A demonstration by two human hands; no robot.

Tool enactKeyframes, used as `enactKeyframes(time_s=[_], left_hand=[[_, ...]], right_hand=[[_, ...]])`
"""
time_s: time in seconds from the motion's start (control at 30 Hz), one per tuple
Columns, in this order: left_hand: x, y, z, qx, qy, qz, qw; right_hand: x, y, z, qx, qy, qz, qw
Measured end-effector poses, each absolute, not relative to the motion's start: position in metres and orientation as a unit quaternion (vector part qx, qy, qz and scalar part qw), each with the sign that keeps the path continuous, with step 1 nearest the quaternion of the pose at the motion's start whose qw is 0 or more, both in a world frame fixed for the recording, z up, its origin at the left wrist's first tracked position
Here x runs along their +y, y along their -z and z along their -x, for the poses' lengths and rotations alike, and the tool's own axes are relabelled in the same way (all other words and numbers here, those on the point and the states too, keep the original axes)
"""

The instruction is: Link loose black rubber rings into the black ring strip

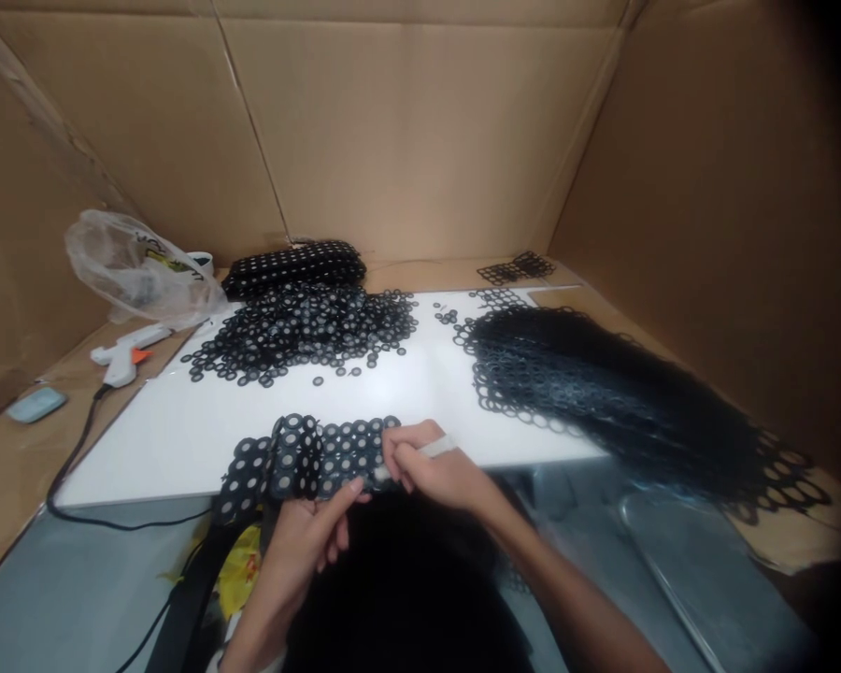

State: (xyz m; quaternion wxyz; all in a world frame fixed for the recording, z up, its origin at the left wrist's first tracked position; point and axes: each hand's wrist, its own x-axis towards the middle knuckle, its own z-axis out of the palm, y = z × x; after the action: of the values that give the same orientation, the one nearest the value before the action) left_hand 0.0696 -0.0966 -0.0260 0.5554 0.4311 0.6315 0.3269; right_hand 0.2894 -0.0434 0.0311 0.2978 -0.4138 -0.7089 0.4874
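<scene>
A flexible black strip of joined rings with pale round centres (343, 451) lies across the front edge of the white board, its left part folded over. My left hand (319, 528) grips the lower edge of this strip, thumb on top and fingers curled underneath. At the strip's right end, my right hand (434, 467) is closed around a white pen-like stick (440, 447). Its whitish tip points down at the strip beside my left thumb; whether it touches, I cannot tell. Some fingers of both hands are hidden.
Loose black ring pieces (301, 327) are heaped on the white board (420, 393), with a rolled dotted black bundle (301, 264) behind. Black ring netting (603, 402) covers the right side. A white glue gun (122, 360), its cord and a plastic bag (133, 266) are left.
</scene>
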Motion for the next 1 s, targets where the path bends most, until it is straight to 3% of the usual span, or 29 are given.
enactKeyframes(time_s=[0.33,0.57,0.73,1.0], left_hand=[[-0.098,0.023,-0.066,0.636,-0.328,-0.407,0.568],[-0.096,0.025,-0.067,0.643,-0.329,-0.417,0.552],[-0.096,0.025,-0.071,0.647,-0.326,-0.423,0.545],[-0.099,0.03,-0.084,0.626,-0.301,-0.423,0.582]], right_hand=[[-0.058,-0.028,-0.274,-0.776,-0.356,0.447,0.266],[-0.049,-0.039,-0.299,-0.674,-0.526,0.413,0.313],[-0.048,-0.037,-0.312,-0.657,-0.524,0.412,0.353],[-0.047,-0.031,-0.305,-0.67,-0.505,0.431,0.332]])
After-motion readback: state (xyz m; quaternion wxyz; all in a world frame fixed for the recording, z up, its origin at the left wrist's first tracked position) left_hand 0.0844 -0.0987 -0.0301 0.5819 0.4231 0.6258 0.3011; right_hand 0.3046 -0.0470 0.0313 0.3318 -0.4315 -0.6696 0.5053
